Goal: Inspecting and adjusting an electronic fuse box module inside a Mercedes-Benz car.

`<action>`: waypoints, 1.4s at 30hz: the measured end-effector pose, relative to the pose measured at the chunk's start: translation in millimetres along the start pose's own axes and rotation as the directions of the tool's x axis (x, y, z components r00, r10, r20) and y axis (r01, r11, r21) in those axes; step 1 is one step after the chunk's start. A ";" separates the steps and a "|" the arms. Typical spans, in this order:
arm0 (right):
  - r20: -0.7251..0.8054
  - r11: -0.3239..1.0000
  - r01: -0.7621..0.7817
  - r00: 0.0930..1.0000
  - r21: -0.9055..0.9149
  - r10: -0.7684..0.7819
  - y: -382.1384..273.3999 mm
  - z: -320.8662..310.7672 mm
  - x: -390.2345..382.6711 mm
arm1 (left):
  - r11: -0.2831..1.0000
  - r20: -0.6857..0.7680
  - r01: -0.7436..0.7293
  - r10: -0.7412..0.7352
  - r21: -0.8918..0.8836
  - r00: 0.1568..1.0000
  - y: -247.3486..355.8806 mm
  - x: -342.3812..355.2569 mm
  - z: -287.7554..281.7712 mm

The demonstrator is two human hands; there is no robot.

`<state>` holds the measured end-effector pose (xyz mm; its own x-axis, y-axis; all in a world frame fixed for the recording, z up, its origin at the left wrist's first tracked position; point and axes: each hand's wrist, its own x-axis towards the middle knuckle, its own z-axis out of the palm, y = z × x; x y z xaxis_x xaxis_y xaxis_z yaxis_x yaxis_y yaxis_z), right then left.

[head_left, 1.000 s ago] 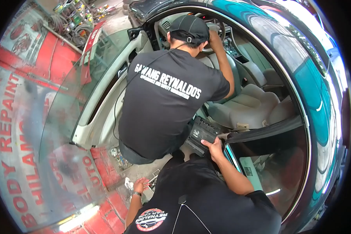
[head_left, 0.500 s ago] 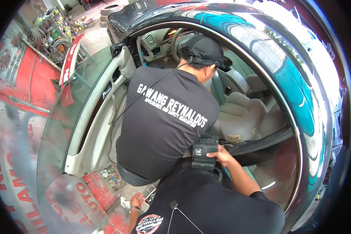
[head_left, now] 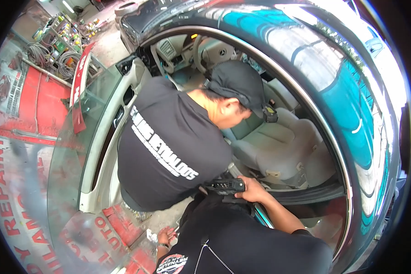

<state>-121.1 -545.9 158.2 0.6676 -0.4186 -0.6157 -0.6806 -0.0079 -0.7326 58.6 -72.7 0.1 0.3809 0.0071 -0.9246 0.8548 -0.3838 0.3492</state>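
Note:
My right hand [head_left: 251,192] grips a black electronic module [head_left: 223,185] with connector sockets along its edge, held low beside the car's open doorway. My left hand [head_left: 166,235] hangs at lower left with fingers apart and nothing in them. A co-worker [head_left: 169,146] in a black T-shirt and cap, a small device on the cap, bends down into the doorway just ahead of me, head turned toward the module's side. That person's hands are mostly hidden. Inside the car are grey seats [head_left: 265,141] and a steering wheel [head_left: 197,45].
The open door [head_left: 89,196] with its glass stands at left, before red-and-grey sign boards [head_left: 13,192]. A red panel [head_left: 80,86] and racks of hoses and cans [head_left: 55,43] are beyond it. The car's dark, glossy roof [head_left: 329,91] arches over the doorway at right.
The co-worker has bent lower and turned the head down to the right, exposing the steering wheel. The module in my right hand has tilted, and now shows its socketed edge.

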 end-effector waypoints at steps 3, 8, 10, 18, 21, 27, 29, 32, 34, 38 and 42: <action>-0.068 0.988 0.042 0.996 -0.146 -0.053 -4.8 -0.3 -5.0 | 0.993 -0.041 0.017 -0.013 0.119 0.999 16.1 -17.5 14.9; -0.337 0.981 -0.100 0.941 -0.167 0.038 8.3 14.3 4.7 | 0.853 0.096 -0.237 0.217 0.464 0.971 50.3 -34.0 61.8; -0.424 0.999 -0.005 0.906 0.036 0.019 10.5 18.1 10.0 | 0.662 0.265 -0.447 0.363 0.601 0.893 79.0 -47.0 99.2; -0.462 0.733 0.322 0.887 0.599 -0.012 45.8 47.1 25.9 | 0.191 0.738 -0.866 0.459 0.461 0.494 179.8 -121.5 283.4; -0.419 0.642 0.359 0.906 0.678 -0.064 50.0 53.3 27.6 | 0.091 0.765 -0.907 0.507 0.411 0.397 185.2 -124.8 312.7; -0.387 0.608 0.391 0.911 0.691 -0.145 52.9 59.5 28.2 | 0.319 0.777 -0.894 0.454 0.314 0.435 178.5 -105.6 313.4; -0.382 0.613 0.388 0.912 0.689 -0.148 53.7 61.7 31.5 | 0.291 0.776 -0.912 0.486 0.290 0.402 179.7 -110.2 312.8; -0.395 0.626 0.411 0.902 0.663 -0.173 57.5 66.4 37.0 | 0.260 0.746 -0.924 0.546 0.282 0.381 174.8 -110.0 308.9; -0.412 0.646 0.426 0.892 0.633 -0.185 62.3 69.5 41.3 | 0.145 0.745 -0.943 0.583 0.299 0.326 173.6 -109.3 308.6; -0.404 0.690 0.411 0.896 0.595 -0.185 67.2 71.8 43.7 | 0.097 0.744 -0.943 0.592 0.318 0.311 175.1 -109.9 311.0; -0.404 0.691 0.407 0.897 0.597 -0.179 68.2 73.7 43.9 | 0.129 0.735 -0.926 0.573 0.355 0.362 174.5 -111.8 309.8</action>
<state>-116.0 -497.9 59.8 0.5988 -0.7409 -0.3041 -0.0186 0.3667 -0.9301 56.0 -426.6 117.3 0.3687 -0.8962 -0.2467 -0.3674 -0.3843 0.8470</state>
